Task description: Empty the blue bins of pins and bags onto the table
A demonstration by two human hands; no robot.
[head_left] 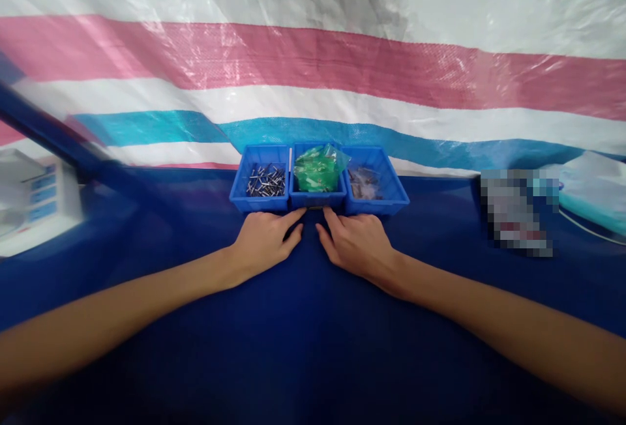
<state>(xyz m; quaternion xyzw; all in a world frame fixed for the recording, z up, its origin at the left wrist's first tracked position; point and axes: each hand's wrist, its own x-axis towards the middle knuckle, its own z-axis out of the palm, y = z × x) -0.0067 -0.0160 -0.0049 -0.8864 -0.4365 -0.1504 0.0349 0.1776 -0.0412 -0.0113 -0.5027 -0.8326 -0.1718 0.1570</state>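
Observation:
Three blue bins stand side by side at the table's back. Metal pins (pixel 267 182) lie in the left bin (pixel 259 204); a green plastic bag (pixel 317 171) fills the middle bin (pixel 317 201); small parts in clear plastic (pixel 364 184) lie in the right bin (pixel 379 206). At the middle bin's front edge is a thin, small piece (pixel 314 208), with an index fingertip at each end. My left hand (pixel 268 239) has thumb and index apart, holding nothing. My right hand (pixel 359 242) mirrors it, thumb and index spread.
The bins rest on a dark blue table (pixel 313 321). A white device with blue labels (pixel 44 200) sits at the far left. At the right are a blurred-out packet (pixel 516 213) and a pale teal plastic bag (pixel 594 190). A striped sheet (pixel 313 53) hangs behind.

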